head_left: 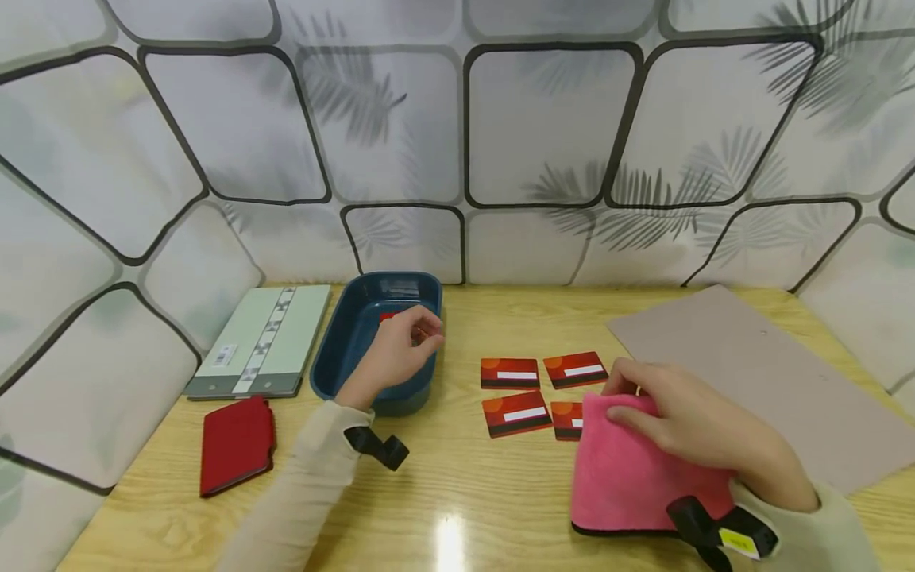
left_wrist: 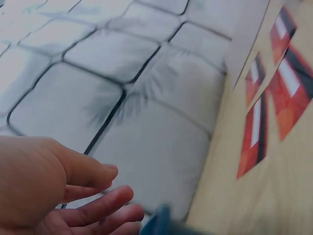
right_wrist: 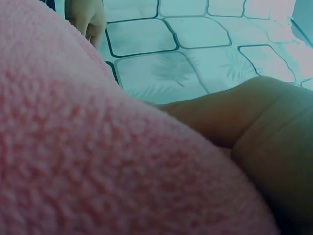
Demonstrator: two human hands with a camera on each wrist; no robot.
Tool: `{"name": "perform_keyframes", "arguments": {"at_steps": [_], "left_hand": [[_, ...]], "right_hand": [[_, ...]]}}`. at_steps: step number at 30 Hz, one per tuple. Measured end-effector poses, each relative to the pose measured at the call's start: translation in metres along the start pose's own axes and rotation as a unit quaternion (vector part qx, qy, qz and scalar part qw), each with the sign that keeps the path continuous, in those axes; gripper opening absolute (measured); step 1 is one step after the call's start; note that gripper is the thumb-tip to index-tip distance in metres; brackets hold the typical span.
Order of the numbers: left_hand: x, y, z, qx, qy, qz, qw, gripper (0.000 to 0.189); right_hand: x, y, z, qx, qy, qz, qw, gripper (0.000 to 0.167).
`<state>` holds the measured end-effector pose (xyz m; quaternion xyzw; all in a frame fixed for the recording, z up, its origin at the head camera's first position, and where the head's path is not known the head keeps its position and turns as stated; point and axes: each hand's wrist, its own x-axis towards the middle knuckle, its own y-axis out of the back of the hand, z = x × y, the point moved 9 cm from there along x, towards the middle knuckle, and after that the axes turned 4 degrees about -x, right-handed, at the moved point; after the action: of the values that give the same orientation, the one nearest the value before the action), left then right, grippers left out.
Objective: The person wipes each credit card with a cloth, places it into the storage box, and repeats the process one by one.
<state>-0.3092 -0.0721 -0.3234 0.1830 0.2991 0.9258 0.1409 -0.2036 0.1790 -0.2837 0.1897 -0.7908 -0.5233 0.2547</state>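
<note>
My left hand point(head_left: 402, 349) is above the dark blue tray point(head_left: 334, 373), its fingers loosely bent. In the left wrist view, nothing shows between the thumb and fingers of that hand point(left_wrist: 83, 191). Part of a red card point(head_left: 387, 315) is visible inside the tray, behind the hand. A pink cloth point(head_left: 629, 477) with a dark edge is pinched by my right hand point(head_left: 686, 413), thumb on the near side. The cloth fills much of the right wrist view. Several red cards point(head_left: 509, 372) with white strips lie on the table, one partly hidden by the cloth.
A pale green clipboard folder point(head_left: 286, 334) lies left of the tray, with a red wallet-like case point(head_left: 237, 446) in front of it. At the right, a grey-beige board point(head_left: 772, 373) lies flat beyond my right hand. Patterned fabric point(head_left: 550, 127) stands behind the wooden table point(head_left: 443, 492).
</note>
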Motion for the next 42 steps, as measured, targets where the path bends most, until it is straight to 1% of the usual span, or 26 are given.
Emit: {"name": "perform_keyframes", "arguments": {"at_steps": [2, 7, 10, 12, 16, 18, 20, 23, 24, 27, 30, 32, 34, 39, 42], "left_hand": [[-0.001, -0.01, 0.009, 0.012, -0.01, -0.008, 0.9998, 0.009], [-0.003, -0.034, 0.03, 0.064, -0.021, -0.017, 0.9976, 0.009], [-0.003, -0.047, 0.037, 0.07, -0.026, -0.022, 0.997, 0.009], [-0.003, -0.054, 0.037, 0.07, -0.022, -0.02, 0.9971, 0.009], [-0.003, -0.067, 0.03, 0.051, 0.006, -0.005, 0.9987, 0.014], [-0.002, -0.074, 0.025, 0.017, 0.012, 0.0, 0.9998, 0.017], [-0.001, -0.081, 0.021, -0.03, 0.009, 0.005, 0.9995, 0.017], [-0.001, -0.092, 0.012, -0.099, -0.004, 0.012, 0.995, 0.013], [-0.001, -0.094, 0.009, -0.113, -0.005, 0.017, 0.9935, 0.015], [-0.001, -0.099, -0.002, -0.13, -0.014, 0.035, 0.9908, 0.023], [-0.001, -0.1, -0.008, -0.12, -0.033, 0.05, 0.991, 0.03], [0.001, -0.101, -0.01, -0.102, -0.045, 0.051, 0.9925, 0.032], [0.002, -0.101, -0.013, -0.075, -0.049, 0.049, 0.9948, 0.034], [0.001, -0.106, -0.025, -0.025, -0.022, 0.031, 0.999, 0.042], [0.002, -0.108, -0.031, -0.021, 0.0, 0.019, 0.9996, 0.047]], "right_hand": [[0.0, -0.001, 0.0, 0.002, 0.0, -0.002, 1.0, 0.018], [0.001, -0.004, -0.001, 0.009, 0.004, -0.008, 0.9999, 0.019], [0.002, -0.005, -0.001, 0.009, 0.005, -0.012, 0.9999, 0.018], [0.003, -0.006, -0.001, 0.01, 0.005, -0.015, 0.9998, 0.017], [0.003, -0.005, -0.001, 0.014, -0.001, -0.023, 0.9996, 0.016], [0.004, -0.004, 0.0, 0.016, -0.004, -0.027, 0.9995, 0.016], [0.005, -0.004, -0.001, 0.015, -0.003, -0.026, 0.9995, 0.016], [0.006, -0.005, -0.002, 0.013, -0.001, -0.026, 0.9996, 0.015], [0.006, -0.006, -0.002, 0.012, -0.001, -0.028, 0.9995, 0.015], [0.006, -0.01, -0.003, 0.015, -0.002, -0.038, 0.9992, 0.014], [0.006, -0.013, -0.003, 0.021, -0.004, -0.044, 0.9988, 0.015], [0.007, -0.014, -0.004, 0.022, -0.004, -0.041, 0.9989, 0.016], [0.008, -0.015, -0.004, 0.024, -0.004, -0.043, 0.9988, 0.017], [0.012, -0.024, -0.009, 0.029, -0.001, -0.067, 0.9973, 0.016], [0.014, -0.029, -0.011, 0.026, -0.004, -0.077, 0.9967, 0.016]]}}
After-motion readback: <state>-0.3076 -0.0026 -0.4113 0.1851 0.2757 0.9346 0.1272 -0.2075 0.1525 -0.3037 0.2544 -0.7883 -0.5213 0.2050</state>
